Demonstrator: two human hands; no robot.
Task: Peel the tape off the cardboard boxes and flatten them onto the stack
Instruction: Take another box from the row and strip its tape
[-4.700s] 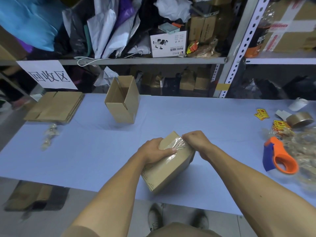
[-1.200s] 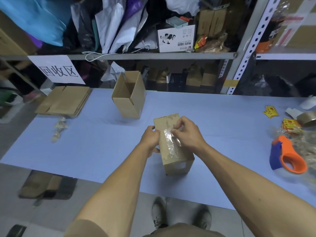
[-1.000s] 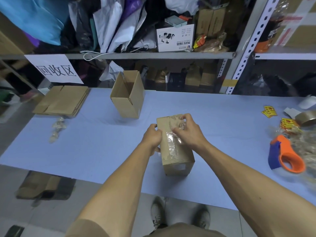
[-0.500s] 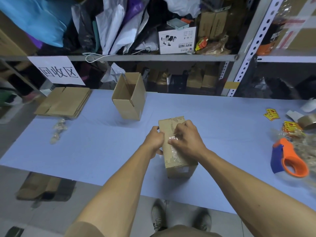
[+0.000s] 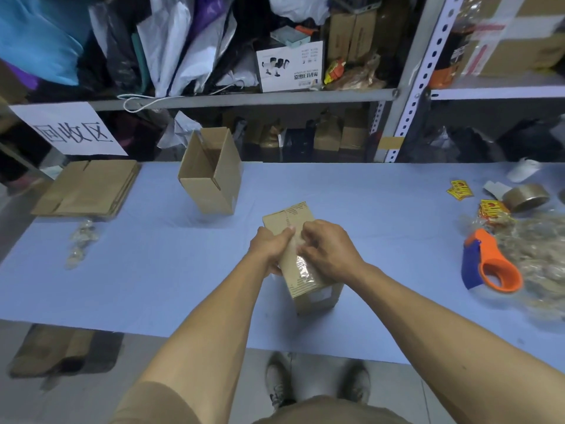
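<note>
Sealed cardboard box [image 5: 301,264] standing on the blue table [image 5: 153,270], near its front edge, long top face turned up and running away from the body. Clear tape [image 5: 301,269] along that top face, shiny, partly covered by both hands. Left hand [image 5: 269,247] curled round the box's left side, thumb up on the top face: grip closed on the box. Right hand [image 5: 328,250] over the top face from the right, fingertips bunched at the tape near the middle of the box; grip narrow, seemingly pinching the tape, though the pinch itself is hidden between the two hands. White label on the box's near end face, small print along the top edges.

Behind and to the left, a second cardboard box [image 5: 211,172], open at the top, tilted, well apart from the held one. Further left, at the table's far corner, a stack of flattened cardboard [image 5: 87,189]. Just in front of the stack, a small clump of crumpled clear tape [image 5: 80,243]. Above the stack, a white paper sign [image 5: 65,131] with three printed characters, fixed to the shelf.

On the right side of the table, an orange and blue tape dispenser [image 5: 489,264], beside a heap of crumpled clear tape [image 5: 538,258]. Beyond these, a roll of brown tape [image 5: 526,197] and several yellow and red stickers [image 5: 458,188].

Behind the table, metal shelving [image 5: 244,97] crowded with bags, boxes and a white printed carton [image 5: 289,67]. Two shoes on the floor below the table's front edge.
</note>
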